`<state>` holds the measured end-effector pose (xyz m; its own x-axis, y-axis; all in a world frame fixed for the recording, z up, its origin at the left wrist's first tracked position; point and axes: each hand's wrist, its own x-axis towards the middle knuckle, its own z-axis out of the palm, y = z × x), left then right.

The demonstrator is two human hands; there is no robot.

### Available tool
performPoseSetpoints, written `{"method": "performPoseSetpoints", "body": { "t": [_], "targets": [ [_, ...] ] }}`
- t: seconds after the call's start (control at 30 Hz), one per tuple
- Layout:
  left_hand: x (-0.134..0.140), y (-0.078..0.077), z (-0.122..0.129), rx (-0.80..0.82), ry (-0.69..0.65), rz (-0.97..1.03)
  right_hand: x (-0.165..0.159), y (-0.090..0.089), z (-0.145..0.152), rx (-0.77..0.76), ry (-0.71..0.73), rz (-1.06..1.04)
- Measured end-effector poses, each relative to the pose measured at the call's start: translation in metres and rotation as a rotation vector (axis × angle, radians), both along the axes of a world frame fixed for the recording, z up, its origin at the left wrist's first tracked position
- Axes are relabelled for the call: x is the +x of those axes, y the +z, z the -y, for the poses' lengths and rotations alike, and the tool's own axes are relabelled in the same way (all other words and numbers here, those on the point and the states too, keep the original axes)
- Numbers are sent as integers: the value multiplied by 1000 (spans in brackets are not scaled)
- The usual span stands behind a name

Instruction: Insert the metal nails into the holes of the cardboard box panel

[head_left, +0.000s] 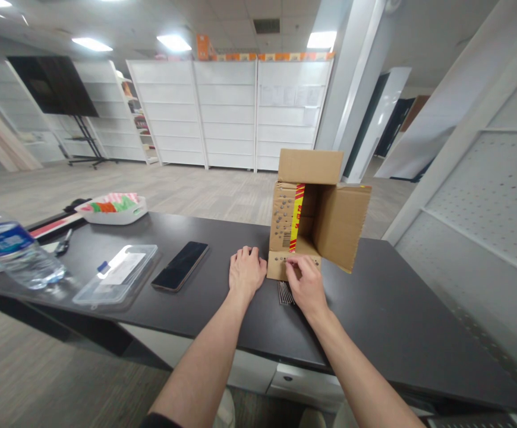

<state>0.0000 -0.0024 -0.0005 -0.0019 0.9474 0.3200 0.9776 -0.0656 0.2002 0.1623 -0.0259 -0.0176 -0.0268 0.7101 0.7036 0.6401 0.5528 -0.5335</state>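
Thin metal rods (286,293) lie fanned on the black tabletop (365,315), about 6 o'clock from the right hand's (306,286) fingertips, long axis roughly 11-to-5. That hand's nearer, thumb and finger pinched at the cardboard box's (321,217) front flap (276,270), can't tell if anything's between. Left hand (247,270) rests, fingers loosely curled, at the box's 9 o'clock.

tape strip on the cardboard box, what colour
The tape strip is yellow with red stripes and print, clearest in the head view.

readable text: none | bottle label (2,241): blurred | box tape (297,217): red marks, illegible
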Motion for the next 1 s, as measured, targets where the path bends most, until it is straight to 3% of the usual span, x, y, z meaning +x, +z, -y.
{"method": "performPoseSetpoints", "body": {
  "t": [0.43, 0.67, 1.0],
  "targets": [
    [1, 2, 1, -20, 10, -6, 2, 2, 7, -41, -18, -25],
    [-1, 0, 0, -6, -2, 0, 10, 6, 24, -180, 111, 112],
    [-1, -2, -1, 5, 0, -4, 10, 8, 47, -177, 149, 301]
  ]
}}
